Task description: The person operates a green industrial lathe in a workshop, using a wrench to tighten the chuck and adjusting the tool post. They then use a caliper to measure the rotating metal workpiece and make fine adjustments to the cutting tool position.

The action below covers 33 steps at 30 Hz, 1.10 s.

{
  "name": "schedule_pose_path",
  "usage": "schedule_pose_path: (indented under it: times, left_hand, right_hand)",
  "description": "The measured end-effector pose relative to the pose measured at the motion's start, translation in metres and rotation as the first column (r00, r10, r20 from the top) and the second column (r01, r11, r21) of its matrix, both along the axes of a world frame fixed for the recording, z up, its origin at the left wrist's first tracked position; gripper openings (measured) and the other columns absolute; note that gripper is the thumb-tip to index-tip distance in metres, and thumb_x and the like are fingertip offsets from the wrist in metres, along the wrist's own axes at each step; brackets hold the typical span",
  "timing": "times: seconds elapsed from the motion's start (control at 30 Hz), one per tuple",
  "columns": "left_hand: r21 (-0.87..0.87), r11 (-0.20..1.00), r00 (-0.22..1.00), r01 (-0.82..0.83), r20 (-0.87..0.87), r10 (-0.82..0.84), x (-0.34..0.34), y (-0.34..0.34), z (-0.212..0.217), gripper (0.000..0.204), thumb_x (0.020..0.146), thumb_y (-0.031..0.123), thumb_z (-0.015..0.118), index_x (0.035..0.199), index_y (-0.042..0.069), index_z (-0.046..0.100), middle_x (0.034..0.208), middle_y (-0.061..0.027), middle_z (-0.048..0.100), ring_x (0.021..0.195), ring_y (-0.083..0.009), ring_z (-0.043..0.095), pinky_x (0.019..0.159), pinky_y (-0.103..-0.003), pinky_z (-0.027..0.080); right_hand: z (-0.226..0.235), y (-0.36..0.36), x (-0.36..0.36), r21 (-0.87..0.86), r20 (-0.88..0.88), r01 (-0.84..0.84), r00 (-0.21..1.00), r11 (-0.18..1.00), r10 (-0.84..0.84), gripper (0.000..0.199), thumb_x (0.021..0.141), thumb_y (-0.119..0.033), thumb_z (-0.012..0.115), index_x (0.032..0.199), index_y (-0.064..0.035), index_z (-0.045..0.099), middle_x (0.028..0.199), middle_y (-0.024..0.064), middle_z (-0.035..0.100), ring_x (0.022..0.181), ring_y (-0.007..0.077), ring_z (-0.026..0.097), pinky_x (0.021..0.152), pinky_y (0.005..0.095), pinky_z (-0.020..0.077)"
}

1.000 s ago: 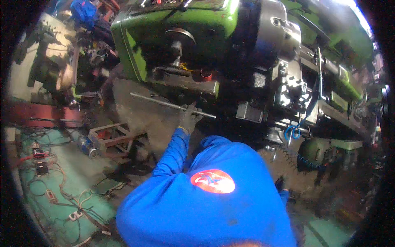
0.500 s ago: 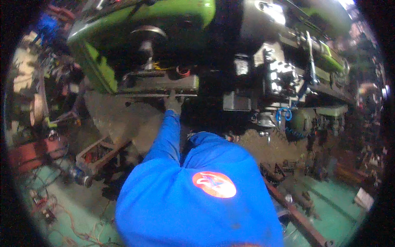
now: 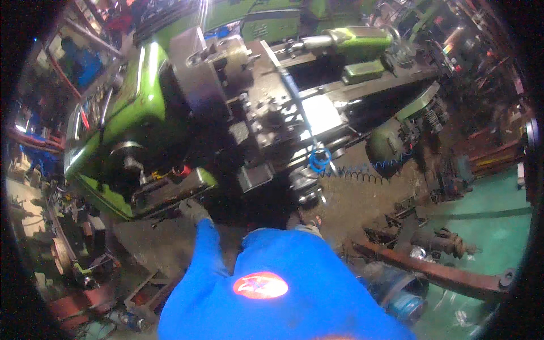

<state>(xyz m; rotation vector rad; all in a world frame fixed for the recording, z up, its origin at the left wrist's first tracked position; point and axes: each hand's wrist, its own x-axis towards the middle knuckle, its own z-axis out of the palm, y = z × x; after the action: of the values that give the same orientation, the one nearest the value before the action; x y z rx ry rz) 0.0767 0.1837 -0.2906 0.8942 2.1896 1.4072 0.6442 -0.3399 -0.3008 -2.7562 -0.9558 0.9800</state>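
A green metal lathe (image 3: 150,105) stands in front of me. My left hand (image 3: 195,211), in a greyish glove, reaches to the lower edge of its headstock. Its fingers appear closed around a thin dark lever (image 3: 161,221) that runs under a narrow ledge (image 3: 187,190); blur makes their exact grip hard to see. Above the ledge sits a round handwheel or knob (image 3: 127,148) on a shaft. The chuck (image 3: 235,62) lies farther back, beside the carriage and tool post (image 3: 272,116). My right hand does not show.
A blue coiled hose (image 3: 321,161) hangs at the carriage, near a green motor-like unit (image 3: 385,141). A rusty beam (image 3: 430,272) lies on the green floor (image 3: 487,243) at right. A blue round container (image 3: 405,303) stands near it. Metal frames and parts crowd the left.
My view has turned right and tilted, so more of the chuck, carriage and tailstock shows. The left hand stays at the lever under the ledge.
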Motion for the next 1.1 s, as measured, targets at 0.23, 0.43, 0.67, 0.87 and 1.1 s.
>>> schedule_pose_path:
  times: [0.23,0.43,0.67,0.87,1.1]
  left_hand:
    - [0.319,0.943,0.984,0.095,-0.175,-0.04,0.168,0.005,0.191,0.035,0.102,0.021,0.062,0.127,-0.004,0.059,0.124,-0.0197,0.062,0.113,-0.0303,0.061,0.101,-0.042,0.049]
    - [0.416,0.817,0.854,0.399,-0.493,-0.167,0.315,0.044,0.335,0.032,0.1,0.022,0.065,0.122,-0.001,0.064,0.121,-0.0187,0.065,0.117,-0.0337,0.059,0.105,-0.044,0.046]
    - [0.031,0.915,0.391,0.403,-0.91,-0.141,0.355,0.091,0.29,0.035,0.103,0.035,0.057,0.131,0.014,0.062,0.128,-0.0133,0.064,0.123,-0.0359,0.059,0.104,-0.046,0.048]
    - [0.126,0.93,0.798,0.344,-0.561,-0.219,0.377,0.084,0.296,0.061,0.079,0.014,0.078,0.137,0.013,0.058,0.131,-0.0136,0.063,0.123,-0.0364,0.06,0.103,-0.046,0.049]
    - [0.154,0.916,0.834,0.37,-0.489,-0.255,0.384,0.093,0.302,0.065,0.075,0.004,0.079,0.136,0.009,0.058,0.129,-0.0154,0.063,0.12,-0.0332,0.061,0.102,-0.042,0.05]
  right_hand:
    - [-0.065,-0.008,0.123,0.103,-0.027,-0.123,0.992,0.987,0.126,0.032,0.097,-0.034,0.06,0.106,-0.0057,0.071,0.105,0.0171,0.072,0.092,0.032,0.068,0.081,0.0461,0.0541]
    - [-0.06,0.017,0.256,0.148,-0.036,-0.28,0.957,0.949,0.288,0.04,0.098,-0.039,0.059,0.104,-0.0016,0.071,0.098,0.021,0.072,0.088,0.0316,0.068,0.08,0.0469,0.053]
    - [0.013,0.081,0.309,0.003,-0.121,-0.301,0.947,0.954,0.299,0.027,0.092,-0.025,0.062,0.116,-0.0183,0.073,0.131,0.0162,0.067,0.123,0.0344,0.062,0.101,0.0506,0.0519]
    - [0.05,0.087,0.347,-0.088,-0.171,-0.434,0.893,0.896,0.416,0.034,0.093,-0.029,0.061,0.122,-0.0153,0.071,0.134,0.0176,0.065,0.123,0.0371,0.061,0.102,0.0489,0.051]
    - [0.154,0.154,0.409,-0.232,-0.081,-0.905,0.383,0.356,0.92,0.042,0.095,-0.035,0.059,0.129,-0.0119,0.068,0.137,0.0192,0.063,0.123,0.0402,0.06,0.103,0.047,0.0499]
